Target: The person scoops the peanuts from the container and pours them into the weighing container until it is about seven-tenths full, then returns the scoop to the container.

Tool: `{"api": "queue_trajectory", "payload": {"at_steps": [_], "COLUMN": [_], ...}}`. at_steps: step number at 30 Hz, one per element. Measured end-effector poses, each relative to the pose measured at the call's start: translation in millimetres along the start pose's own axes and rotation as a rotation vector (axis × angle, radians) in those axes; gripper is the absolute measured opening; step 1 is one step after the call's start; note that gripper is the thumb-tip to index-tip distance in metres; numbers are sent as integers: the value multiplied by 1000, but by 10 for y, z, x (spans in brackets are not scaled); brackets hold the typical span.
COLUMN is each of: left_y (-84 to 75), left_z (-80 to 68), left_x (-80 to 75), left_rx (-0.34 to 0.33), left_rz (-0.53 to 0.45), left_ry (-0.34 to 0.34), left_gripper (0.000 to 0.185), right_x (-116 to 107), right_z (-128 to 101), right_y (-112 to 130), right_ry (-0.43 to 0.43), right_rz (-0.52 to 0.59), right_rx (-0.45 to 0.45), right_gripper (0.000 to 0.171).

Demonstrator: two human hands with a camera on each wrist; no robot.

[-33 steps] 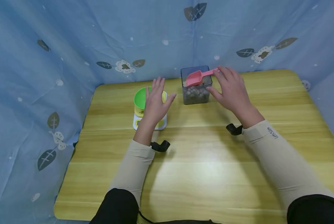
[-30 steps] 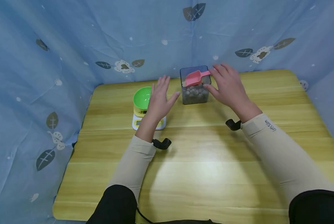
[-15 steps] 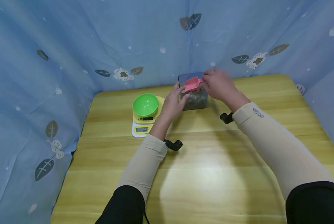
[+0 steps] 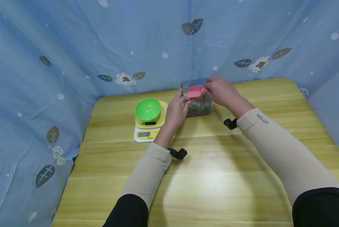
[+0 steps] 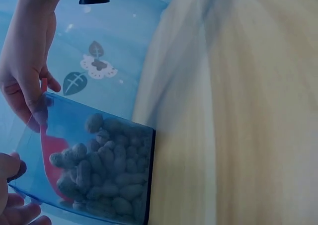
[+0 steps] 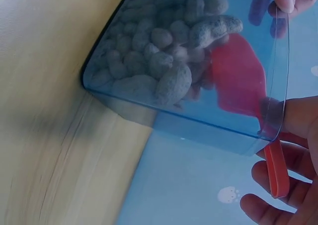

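My right hand grips the handle of a pink scoop at the right rim of a clear bluish-grey box. The scoop's blade is inside the box, against the unshelled peanuts. Some peanuts lie over part of the blade in the left wrist view. With my left hand I hold the box's left rim, thumb and fingers on either side of the wall. The peanuts fill the lower part of the box.
Left of the box stands a white and yellow kitchen scale, its display reading 0.0. A green bowl sits on it. Behind the wooden table hangs a blue patterned curtain.
My left hand has moved right from over the scale to the box's rim, uncovering the bowl and display. My right hand's fingers have closed round the scoop's handle. The head view has tilted up slightly.
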State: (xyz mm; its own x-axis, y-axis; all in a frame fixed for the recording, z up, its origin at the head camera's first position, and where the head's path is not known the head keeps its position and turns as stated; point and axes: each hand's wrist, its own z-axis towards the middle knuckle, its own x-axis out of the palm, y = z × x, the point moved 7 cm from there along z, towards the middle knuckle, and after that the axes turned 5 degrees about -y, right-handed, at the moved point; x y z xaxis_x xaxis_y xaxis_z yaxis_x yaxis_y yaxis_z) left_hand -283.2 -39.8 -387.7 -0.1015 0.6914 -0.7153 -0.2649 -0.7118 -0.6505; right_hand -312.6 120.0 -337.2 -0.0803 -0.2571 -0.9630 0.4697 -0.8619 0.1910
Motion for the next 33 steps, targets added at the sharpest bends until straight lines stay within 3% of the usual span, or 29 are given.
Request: {"api": "queue_trajectory", "payload": {"at_steps": [7,17,22,25,29,33], "left_y": [-123,-312,-337,-312,-254,-232], "left_z": [-214,-522,-544,-507,-476,-479], "left_x": [-8,-13,-25,-17,54,150], "left_rx": [88,169,142,95,19,0], "left_rz": [-2,-51,-119,-153,-152,-158], "left_ry": [-29,-48,-31,-2,98,186], "left_gripper": [19,28,32,49,73,75], "right_x": [-57,-246,-450,-541,-602,-607], "right_z": [-179,-484,-611,-668,-705,-708], "right_y": [52,116,196,229,293,377], "right_ry": [-38,10,30,52,72,54], "right_rz": [-5,-29,-70,-110,-205,-299], "right_rx": [-51,-118,-177,-181,-189,-219], "right_gripper": [23,13,9,11,19,24]}}
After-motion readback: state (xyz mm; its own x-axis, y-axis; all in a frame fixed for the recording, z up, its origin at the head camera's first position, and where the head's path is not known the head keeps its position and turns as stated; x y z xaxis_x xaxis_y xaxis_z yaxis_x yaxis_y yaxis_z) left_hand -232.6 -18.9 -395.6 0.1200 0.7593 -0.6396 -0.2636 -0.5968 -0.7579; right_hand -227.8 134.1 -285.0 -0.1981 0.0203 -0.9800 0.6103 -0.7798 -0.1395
